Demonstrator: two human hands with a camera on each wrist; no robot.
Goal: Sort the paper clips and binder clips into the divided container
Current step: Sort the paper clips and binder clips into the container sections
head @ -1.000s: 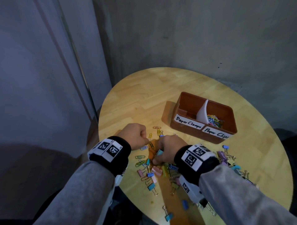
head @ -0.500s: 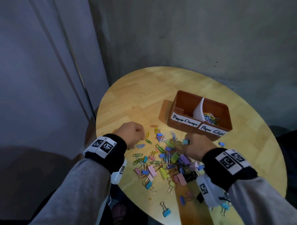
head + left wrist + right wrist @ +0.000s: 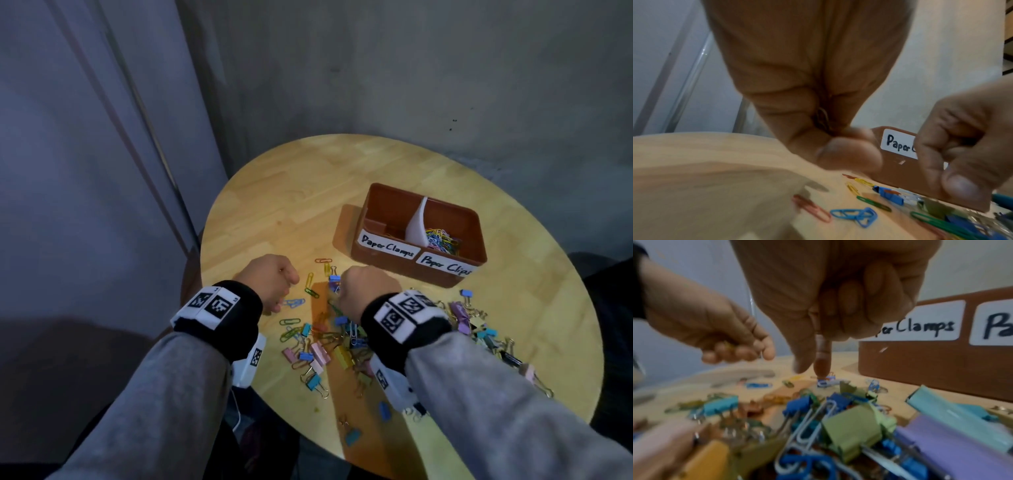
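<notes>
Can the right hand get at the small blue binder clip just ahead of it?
Probably yes. The right hand has its forefinger pointing down right at the small blue binder clip, with nothing between. The left hand is off to the side.

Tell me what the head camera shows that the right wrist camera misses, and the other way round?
Only the head view shows inside the brown divided container: a heap of coloured wire paper clips lies in the compartment labelled Paper Clips, right of the white divider. It also shows the whole round wooden table.

Only the right wrist view shows the right hand with its forefinger pointing down onto a small blue binder clip.

Both show the left hand, the Paper Clamps label and the scattered clips.
</notes>
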